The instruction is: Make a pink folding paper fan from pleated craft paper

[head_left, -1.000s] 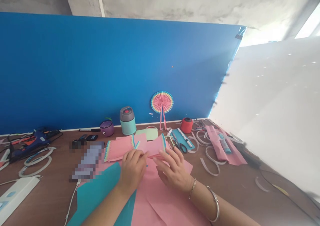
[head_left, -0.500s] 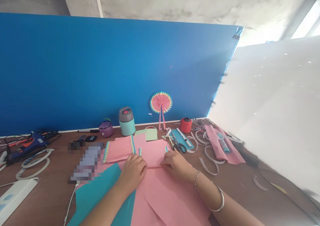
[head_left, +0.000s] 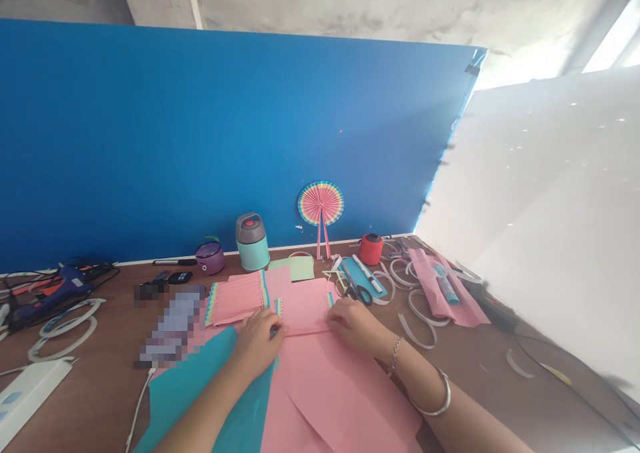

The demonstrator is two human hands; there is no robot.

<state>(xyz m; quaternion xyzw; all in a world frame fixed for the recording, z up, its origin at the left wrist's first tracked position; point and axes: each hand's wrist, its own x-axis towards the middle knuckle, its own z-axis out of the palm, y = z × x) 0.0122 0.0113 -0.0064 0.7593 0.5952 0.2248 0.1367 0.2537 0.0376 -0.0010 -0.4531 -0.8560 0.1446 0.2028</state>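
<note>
A pink paper (head_left: 306,306) with striped yellow and blue side edges lies between my hands, folded along its near side. My left hand (head_left: 261,339) has its curled fingers at the paper's near left corner. At the near right corner, the bent fingers of my right hand (head_left: 350,319) hold the edge. Left of it rests a pleated pink paper (head_left: 237,299) with the same striped edges. Larger pink sheets (head_left: 320,386) and a teal sheet (head_left: 190,379) lie underneath and nearer. What the fingertips pinch is partly hidden.
Behind stand a round paper fan (head_left: 321,203), a mint jar (head_left: 253,249), a purple pot (head_left: 210,257) and a red container (head_left: 371,249). Scissors (head_left: 361,294) and white strips (head_left: 417,333) are right. A glue gun (head_left: 63,289) and power strip (head_left: 30,399) are left.
My left hand has shifted slightly left, off the striped corner. My right hand has moved a little to the right along the paper's edge. The view has shifted slightly.
</note>
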